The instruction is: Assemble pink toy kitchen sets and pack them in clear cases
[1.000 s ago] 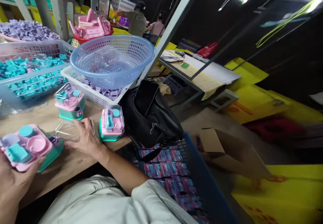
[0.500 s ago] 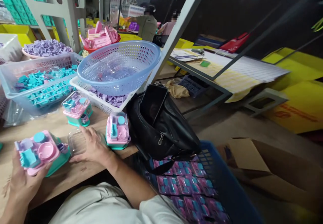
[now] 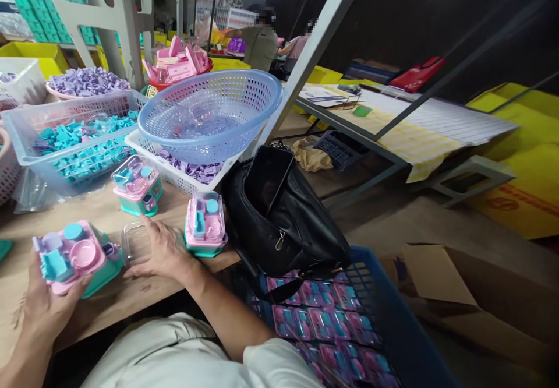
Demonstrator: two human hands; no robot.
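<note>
At the left, my left hand [image 3: 50, 303] grips a pink and teal toy set [image 3: 81, 257] whose top carries a pink bowl, teal and lilac pieces and no cover. My right hand [image 3: 163, 248] is closed round a clear plastic cover [image 3: 136, 243] just above the wooden table [image 3: 117, 303]. Behind that cover stands a toy set with a clear lid [image 3: 137, 185]. Another lidded set [image 3: 205, 225] stands right of my right hand, beside the black bag.
A black bag [image 3: 283, 219] with a phone lies at the table's right edge, above a blue crate [image 3: 406, 318] of packed sets. Behind are a blue basket [image 3: 209, 114], a bin of teal parts [image 3: 82, 143] and a grey post [image 3: 318, 44]. Two people sit farther back.
The whole view has shifted slightly, so things appear a little farther right. Both hands keep their holds on the toy set and the clear cover.
</note>
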